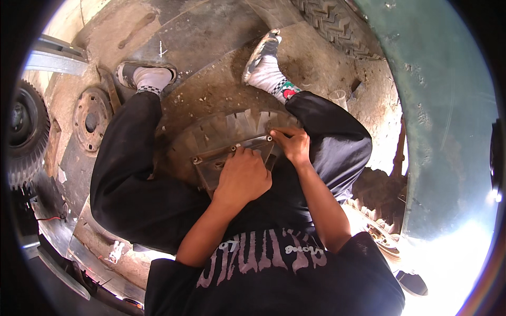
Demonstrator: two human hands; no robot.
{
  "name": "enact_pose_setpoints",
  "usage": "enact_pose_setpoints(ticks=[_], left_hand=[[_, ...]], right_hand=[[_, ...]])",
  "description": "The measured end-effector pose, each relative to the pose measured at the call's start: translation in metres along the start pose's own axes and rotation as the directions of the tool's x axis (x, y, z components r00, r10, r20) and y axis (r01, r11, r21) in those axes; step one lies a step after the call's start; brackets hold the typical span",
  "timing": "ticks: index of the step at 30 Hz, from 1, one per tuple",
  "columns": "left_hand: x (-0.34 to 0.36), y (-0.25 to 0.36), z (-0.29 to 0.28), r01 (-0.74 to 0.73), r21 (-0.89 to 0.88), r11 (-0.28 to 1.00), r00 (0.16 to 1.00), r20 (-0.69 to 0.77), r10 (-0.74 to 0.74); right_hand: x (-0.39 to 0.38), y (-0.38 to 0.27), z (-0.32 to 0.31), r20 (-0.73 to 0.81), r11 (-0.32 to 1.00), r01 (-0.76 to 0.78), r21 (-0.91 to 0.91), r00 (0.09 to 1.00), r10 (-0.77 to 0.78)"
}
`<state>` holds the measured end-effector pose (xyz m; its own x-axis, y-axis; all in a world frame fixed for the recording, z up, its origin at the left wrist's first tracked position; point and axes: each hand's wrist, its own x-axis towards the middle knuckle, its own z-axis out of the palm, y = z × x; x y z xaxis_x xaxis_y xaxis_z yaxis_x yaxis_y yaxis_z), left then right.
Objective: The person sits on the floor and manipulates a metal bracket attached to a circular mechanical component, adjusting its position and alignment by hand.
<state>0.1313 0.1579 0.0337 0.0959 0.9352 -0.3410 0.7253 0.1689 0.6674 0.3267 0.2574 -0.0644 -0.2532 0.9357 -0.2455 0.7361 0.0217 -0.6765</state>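
Note:
A dark, flat metal part [208,169] with a raised bar along its far edge lies between my legs. Round, bolt-like ends show at the bar's left corner, middle and right corner. My left hand [243,176] rests back-up over the part, fingers curled down at the bar's middle; its fingertips are hidden. At the right corner, my right hand [292,145] has thumb and fingers drawn together beside a pale ring-shaped end [270,138]. Whatever sits between those fingertips is too small to make out. Just beyond the part is a worn, dusty tire [211,129] with blocky tread.
A rusty wheel disc [84,113] lies left of my leg, with a mounted tire [23,137] farther left. A large green curved panel [437,105] stands on the right. Another treaded tire [337,26] is at the far right. A clear cup [338,98] stands beyond my right knee.

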Motion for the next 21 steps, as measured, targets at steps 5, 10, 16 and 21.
enact_pose_setpoints(ticks=[5,10,16,21], left_hand=[[0.000,-0.004,0.004,-0.031,0.026,0.999,0.999,-0.036,0.032],[0.000,-0.006,0.008,-0.048,0.023,0.999,0.996,-0.075,0.049],[0.001,-0.006,0.011,-0.052,0.064,0.997,0.996,-0.074,0.057],[0.000,-0.004,0.006,-0.043,0.056,0.997,0.997,-0.060,0.047]], right_hand=[[0.005,0.009,0.007,-0.068,0.926,0.332,-0.178,0.935,-0.348],[0.002,0.014,-0.016,0.055,0.968,0.234,-0.092,0.972,-0.230],[0.007,0.006,0.000,-0.003,0.992,0.126,-0.027,0.992,-0.126],[0.003,0.016,0.009,-0.093,0.970,0.236,-0.066,0.966,-0.241]])
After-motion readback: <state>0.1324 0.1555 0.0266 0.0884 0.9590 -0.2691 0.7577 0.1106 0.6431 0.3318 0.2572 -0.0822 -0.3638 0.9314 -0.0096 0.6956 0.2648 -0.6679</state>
